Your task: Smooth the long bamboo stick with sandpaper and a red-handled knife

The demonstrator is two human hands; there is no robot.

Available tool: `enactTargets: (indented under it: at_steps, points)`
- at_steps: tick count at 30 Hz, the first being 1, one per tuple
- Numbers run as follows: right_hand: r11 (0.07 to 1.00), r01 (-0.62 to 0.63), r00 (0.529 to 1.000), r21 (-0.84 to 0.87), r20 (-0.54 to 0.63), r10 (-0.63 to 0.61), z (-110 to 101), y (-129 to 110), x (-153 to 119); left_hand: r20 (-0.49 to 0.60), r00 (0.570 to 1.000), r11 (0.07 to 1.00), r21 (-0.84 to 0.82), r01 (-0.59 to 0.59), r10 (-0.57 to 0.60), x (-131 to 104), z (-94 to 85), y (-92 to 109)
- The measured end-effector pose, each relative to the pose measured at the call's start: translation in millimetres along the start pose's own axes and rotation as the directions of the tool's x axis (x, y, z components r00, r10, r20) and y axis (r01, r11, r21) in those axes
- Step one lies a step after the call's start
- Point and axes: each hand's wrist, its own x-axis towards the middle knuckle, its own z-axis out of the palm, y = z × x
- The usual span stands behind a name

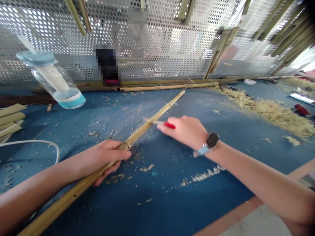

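Note:
A long bamboo pole [140,131] runs slantwise from the lower left toward the middle of the blue table. My left hand [108,157] is wrapped around it just below a node. My right hand [185,129], with a watch on the wrist, grips a knife [169,125] by its red handle. The thin blade points left and meets the pole near another node, slightly blurred by motion. The pole's lower end passes beneath my left forearm and out of view.
A clear drinking bottle [57,80] with a light blue lid stands at the left. Bamboo strips [11,119] and a white cable [36,141] lie nearby. A perforated metal panel [157,49] rises behind the table. Pale shavings [265,111] are heaped on the right, near a red-handled object [301,109].

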Motion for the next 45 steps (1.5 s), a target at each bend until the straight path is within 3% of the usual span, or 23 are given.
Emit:
enactTargets:
  at_steps: [4, 6, 11, 13, 16, 18, 23, 25, 29, 35, 41, 45]
  points:
    - [0.976, -0.208, 0.977, -0.069, -0.061, 0.204, -1.3, 32.8, 25.4, 0.008, 1.0, 0.999, 0.027, 0.019, -0.019, -4.7, 0.9, 5.6]
    - [0.983, -0.172, 0.984, -0.058, -0.063, 0.168, -1.5, 29.0, 22.2, -0.02, 0.999, 0.999, 0.03, 0.035, -0.035, -7.7, 4.3, 9.5]
    - [0.997, 0.07, 0.998, 0.019, -0.003, -0.07, 2.6, -8.4, -8.9, -0.054, 0.997, 0.999, 0.008, 0.048, -0.047, -11.5, 9.6, 15.5]
    - [0.999, 0.042, 0.999, 0.011, -0.014, -0.041, 3.2, -2.0, -4.5, -0.04, 0.998, 0.999, -0.006, 0.048, -0.049, -11.4, 8.3, 15.0]
    - [0.989, -0.138, 0.99, -0.046, -0.046, 0.136, 1.6, 20.8, 14.6, -0.015, 0.999, 0.999, -0.033, 0.04, -0.041, -10.7, 5.3, 12.5]
    - [0.978, -0.192, 0.981, -0.077, -0.051, 0.189, 0.6, 24.6, 19.2, -0.008, 1.0, 0.999, -0.036, 0.026, -0.026, -10.0, 3.8, 11.0]
    - [1.0, 0.021, 1.0, 0.006, -0.008, -0.021, 4.3, -0.1, -0.9, -0.007, 0.999, 0.999, -0.027, 0.032, -0.032, -8.1, 1.3, 9.7]
    - [1.0, -0.004, 1.0, 0.003, -0.023, 0.004, 4.5, 4.2, 1.0, -0.017, 1.0, 1.0, -0.019, 0.017, -0.018, -7.7, 0.4, 10.2]
    - [0.98, -0.188, 0.981, -0.065, -0.059, 0.185, 0.0, 21.0, 13.9, -0.011, 1.0, 1.0, 0.008, -0.009, 0.009, -7.4, 0.1, 10.3]
    - [1.0, 0.015, 1.0, 0.024, 0.007, -0.015, 5.0, -15.2, -7.4, 0.011, 0.995, 0.992, -0.088, -0.095, 0.096, -3.4, 0.5, 4.7]
    - [0.985, -0.168, 0.984, -0.046, -0.06, 0.165, 7.2, 12.4, 12.9, 0.003, 0.99, 0.982, -0.129, -0.137, 0.138, 2.2, -2.0, -1.2]
    - [0.997, -0.016, 1.0, 0.079, -0.02, 0.017, 4.2, -10.2, -4.1, -0.001, 0.99, 0.976, -0.171, -0.137, 0.139, 4.2, -1.3, -1.0]
